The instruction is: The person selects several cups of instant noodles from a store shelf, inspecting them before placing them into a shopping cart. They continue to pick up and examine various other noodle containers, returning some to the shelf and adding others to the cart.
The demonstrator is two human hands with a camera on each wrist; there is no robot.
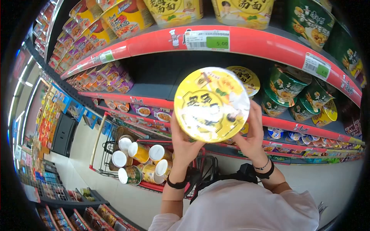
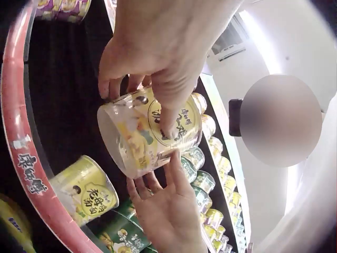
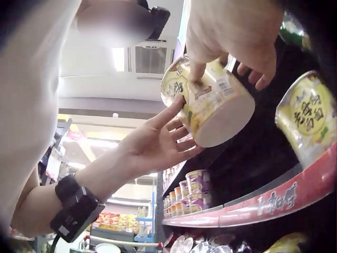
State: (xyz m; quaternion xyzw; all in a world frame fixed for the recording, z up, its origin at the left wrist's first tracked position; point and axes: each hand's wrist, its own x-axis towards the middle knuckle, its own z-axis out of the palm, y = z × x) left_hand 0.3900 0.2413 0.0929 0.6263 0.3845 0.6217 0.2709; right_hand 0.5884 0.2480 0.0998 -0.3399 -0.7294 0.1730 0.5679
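Note:
A yellow instant noodle bucket (image 1: 212, 104) is held up between both hands in front of the shelf, its printed lid facing the head camera. My left hand (image 1: 185, 140) grips its left side, and my right hand (image 1: 251, 133) grips the right side. In the left wrist view, the left hand's (image 2: 163, 58) fingers and thumb spread over the bucket's (image 2: 152, 129) wall, while the right hand (image 2: 171, 216) supports it from the other side. From the right wrist, the bucket's (image 3: 210, 105) white base and barcode show, with the left hand (image 3: 150, 142) at its side.
Behind the bucket is a dark shelf (image 1: 150, 79) with a red front edge. Another yellow bucket (image 1: 250, 86) and several green buckets (image 1: 287, 82) stand on it to the right. A shopping cart (image 1: 94, 165) at the lower left carries several buckets (image 1: 150, 173). Price tags (image 1: 208, 40) line the upper shelf edge.

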